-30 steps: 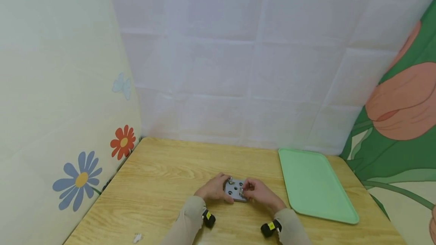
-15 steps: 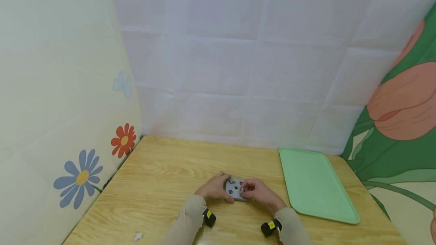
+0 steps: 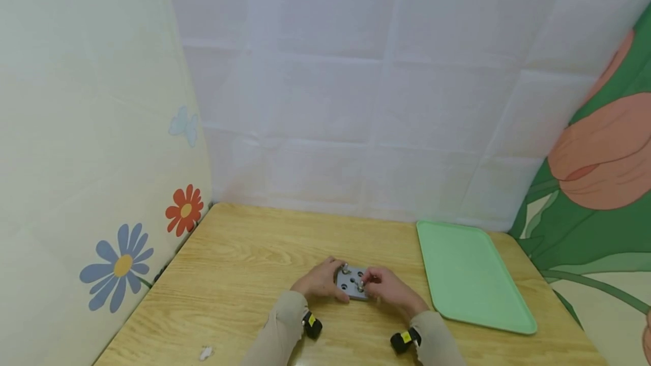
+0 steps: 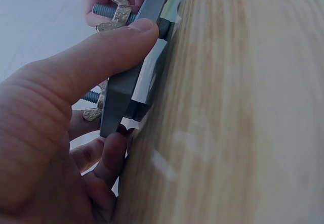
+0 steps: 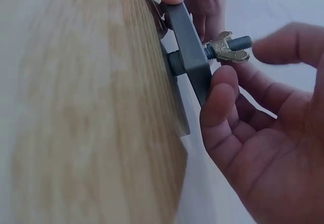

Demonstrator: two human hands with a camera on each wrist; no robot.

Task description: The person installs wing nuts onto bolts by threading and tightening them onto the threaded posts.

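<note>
Between the hands is a small grey metal plate with several round holes. My left hand grips its left side, thumb on the near edge and fingers at the far edge. Two threaded bolts stick up through the plate, each with a brass-coloured wing nut. One wing nut sits by my left fingers. The other wing nut is between the thumb and curled fingers of my right hand; the right wrist view shows a slight gap at the thumb. Bolt heads show underneath the plate.
A light green tray lies on the wooden table to the right. A small whitish scrap is near the front left. White, flowered and green cloths hang around the back and sides. Both wrists carry black cameras.
The wing nut at my right fingers has turned on its bolt, and those fingers have shifted slightly. My left hand and the plate stay in place.
</note>
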